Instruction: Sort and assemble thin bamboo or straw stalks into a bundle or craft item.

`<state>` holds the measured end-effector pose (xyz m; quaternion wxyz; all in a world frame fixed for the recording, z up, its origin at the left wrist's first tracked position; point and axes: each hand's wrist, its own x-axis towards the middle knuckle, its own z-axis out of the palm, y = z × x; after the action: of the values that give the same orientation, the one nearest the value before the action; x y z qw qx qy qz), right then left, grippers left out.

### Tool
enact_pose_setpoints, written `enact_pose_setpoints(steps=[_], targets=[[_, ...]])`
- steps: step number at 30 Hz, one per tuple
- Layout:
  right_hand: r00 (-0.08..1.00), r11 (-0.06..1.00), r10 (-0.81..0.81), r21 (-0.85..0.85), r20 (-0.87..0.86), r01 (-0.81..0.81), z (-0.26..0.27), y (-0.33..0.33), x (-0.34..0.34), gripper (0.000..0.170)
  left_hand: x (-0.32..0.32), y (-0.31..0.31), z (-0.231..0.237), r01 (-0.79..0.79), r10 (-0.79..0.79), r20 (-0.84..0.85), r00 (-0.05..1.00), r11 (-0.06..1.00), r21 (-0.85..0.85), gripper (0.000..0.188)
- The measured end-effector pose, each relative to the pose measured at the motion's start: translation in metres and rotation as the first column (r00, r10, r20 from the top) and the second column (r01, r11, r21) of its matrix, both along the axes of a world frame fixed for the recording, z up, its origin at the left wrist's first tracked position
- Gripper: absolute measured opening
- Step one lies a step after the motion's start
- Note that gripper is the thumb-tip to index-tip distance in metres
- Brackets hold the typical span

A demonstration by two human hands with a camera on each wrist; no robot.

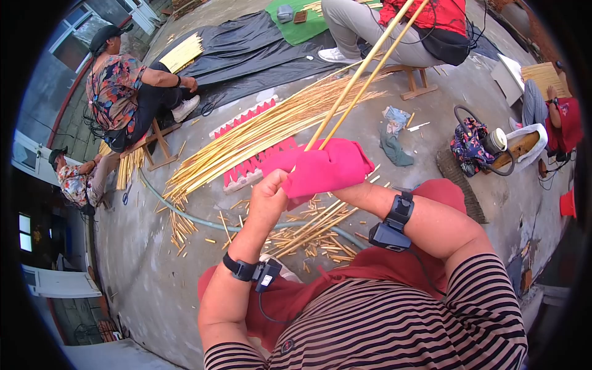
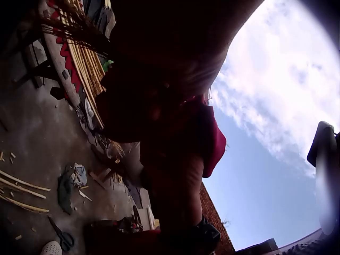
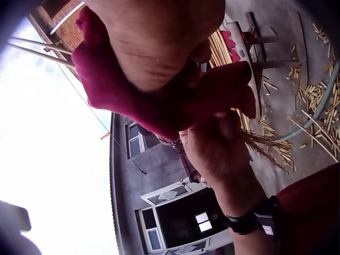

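Observation:
A bright pink cloth (image 1: pixel 327 171) is bunched around the lower ends of two long pale stalks (image 1: pixel 364 68) in the head view. My left hand (image 1: pixel 269 192) pinches the cloth's left edge, fingers curled. Under the cloth's right side is my right hand (image 1: pixel 353 192), mostly hidden; in the right wrist view the right hand (image 3: pixel 159 42) curls over the cloth (image 3: pixel 117 101), with the left hand (image 3: pixel 212 149) close below it. The left wrist view is dark, with a red edge of cloth (image 2: pixel 214 141) beside the hands.
Long stalks (image 1: pixel 246 135) lie across red-and-white notched racks (image 1: pixel 243 176) on the concrete. Short cut pieces (image 1: pixel 327 246) and a hose (image 1: pixel 203 221) lie near my legs. Several people sit around; a basket (image 1: pixel 524 148) stands at right. Scissors (image 2: pixel 62 235) lie on the ground.

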<state>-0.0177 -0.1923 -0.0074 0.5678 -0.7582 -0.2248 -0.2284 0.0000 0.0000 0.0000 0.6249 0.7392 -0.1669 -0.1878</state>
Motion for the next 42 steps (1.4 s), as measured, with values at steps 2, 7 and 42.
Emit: enact_pose_setpoints(steps=[2, 7, 42], targets=[[0.991, 0.969, 0.103, 0.232, -0.086, -0.081, -0.001, 0.002, 0.008, 0.020, 0.010, 0.016, 0.013, 0.008, -0.009, 0.017, 1.000, 0.999, 0.032, 0.009], [0.902, 0.610, 0.095, 0.741, -0.422, 0.282, 0.013, -0.079, 0.017, 0.012, 0.038, 0.091, 0.003, -0.034, 0.052, -0.097, 0.994, 0.983, 0.182, 0.009], [0.892, 0.295, 0.443, 0.954, -0.088, -0.052, 0.023, -0.109, -0.006, 0.030, 0.026, 0.140, 0.035, 0.187, -0.115, -0.349, 0.930, 0.966, 0.178, 0.027]])
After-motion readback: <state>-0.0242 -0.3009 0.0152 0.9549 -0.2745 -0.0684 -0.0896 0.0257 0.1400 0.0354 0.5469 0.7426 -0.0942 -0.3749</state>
